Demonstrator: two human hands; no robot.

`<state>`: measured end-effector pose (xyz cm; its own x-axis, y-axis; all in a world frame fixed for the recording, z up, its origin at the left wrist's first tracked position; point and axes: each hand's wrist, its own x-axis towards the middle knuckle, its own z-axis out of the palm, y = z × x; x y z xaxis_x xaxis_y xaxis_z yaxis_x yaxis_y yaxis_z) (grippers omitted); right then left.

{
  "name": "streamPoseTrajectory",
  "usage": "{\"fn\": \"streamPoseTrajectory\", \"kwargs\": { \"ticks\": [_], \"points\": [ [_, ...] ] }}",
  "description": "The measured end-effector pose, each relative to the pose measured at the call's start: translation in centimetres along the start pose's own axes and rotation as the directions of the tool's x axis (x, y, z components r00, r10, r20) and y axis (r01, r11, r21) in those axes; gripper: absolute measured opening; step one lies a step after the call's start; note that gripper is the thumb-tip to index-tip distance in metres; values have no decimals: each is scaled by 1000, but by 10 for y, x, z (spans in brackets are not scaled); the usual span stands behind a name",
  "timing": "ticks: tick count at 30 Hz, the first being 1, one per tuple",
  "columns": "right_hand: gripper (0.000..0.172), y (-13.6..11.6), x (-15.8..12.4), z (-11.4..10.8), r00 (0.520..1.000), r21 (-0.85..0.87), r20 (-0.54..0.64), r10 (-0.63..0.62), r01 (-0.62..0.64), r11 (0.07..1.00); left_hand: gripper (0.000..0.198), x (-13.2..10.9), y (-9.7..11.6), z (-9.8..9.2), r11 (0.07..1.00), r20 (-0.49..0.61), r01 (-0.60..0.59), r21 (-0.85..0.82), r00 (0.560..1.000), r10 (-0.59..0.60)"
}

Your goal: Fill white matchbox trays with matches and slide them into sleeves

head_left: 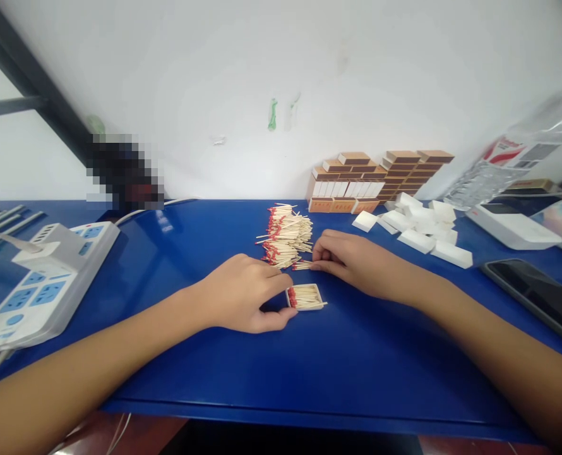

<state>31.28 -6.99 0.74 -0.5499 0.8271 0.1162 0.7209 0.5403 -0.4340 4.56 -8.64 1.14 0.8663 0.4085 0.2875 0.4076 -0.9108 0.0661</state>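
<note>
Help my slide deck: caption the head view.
Left hand on a tray of matches, right hand at the match pile.
</note>
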Motion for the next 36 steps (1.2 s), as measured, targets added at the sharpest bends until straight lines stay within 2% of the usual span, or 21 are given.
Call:
{"fn": "streamPoseTrajectory", "kwargs": {
  "ticks": [6, 10, 15, 29, 32, 36],
  "points": [
    [17, 5, 0, -1, 999, -40, -17, 27, -28, 999, 28, 1, -2, 0, 1000, -7, 14, 21, 1000, -14],
    [13, 3, 0, 1, 1000, 14, -20, -21, 21, 1000, 27, 1, -2, 0, 999, -20, 6, 32, 1000, -5],
    [16, 0, 1, 4, 1000, 35, 2, -20, 20, 999, 27, 1, -2, 0, 1000, -13, 5, 29, 1000, -5],
    [19, -5, -1, 2, 998, -43, 56, 1, 2, 999, 27, 1, -7, 2, 999, -31, 35, 40, 999, -34],
    [19, -5, -2, 0, 999, -71, 31, 13, -11, 997, 28, 2, -9, 2, 997, -16, 68, 45, 998, -67],
    [19, -13, -4, -3, 1000, -28, -6, -6, 6, 1000, 28, 1, -9, 1, 996, -19, 76, 53, 997, -75]
  ]
}}
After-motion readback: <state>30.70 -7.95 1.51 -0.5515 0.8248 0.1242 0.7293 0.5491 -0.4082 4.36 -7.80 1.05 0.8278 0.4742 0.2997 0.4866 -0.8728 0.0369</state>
